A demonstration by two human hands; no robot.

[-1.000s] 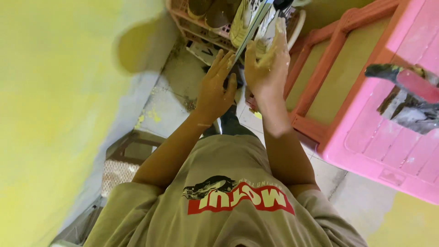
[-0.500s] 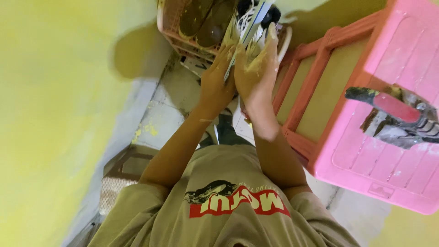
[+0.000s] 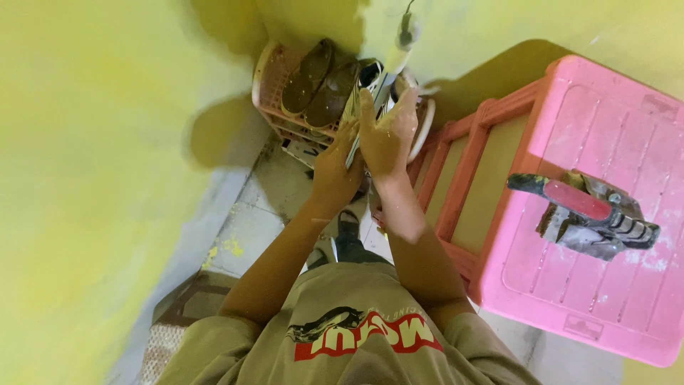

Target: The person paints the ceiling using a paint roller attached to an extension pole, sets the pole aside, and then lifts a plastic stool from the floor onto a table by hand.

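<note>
Yellow-painted wall (image 3: 92, 142) fills the head view, seen from above the person's tan shirt. Both hands are raised together over a long paint-roller handle (image 3: 377, 85) that runs up to the wall: left hand (image 3: 335, 167) fingers wrapped on its lower part, right hand (image 3: 388, 132) pressed flat against it, fingers together and paint-flecked. Just behind, a pink basket (image 3: 267, 100) holds brown shoes (image 3: 320, 85). Right of the arms, a pink plastic stool (image 3: 591, 285) carries a red-handled tool (image 3: 577, 203) on grey gloves.
</note>
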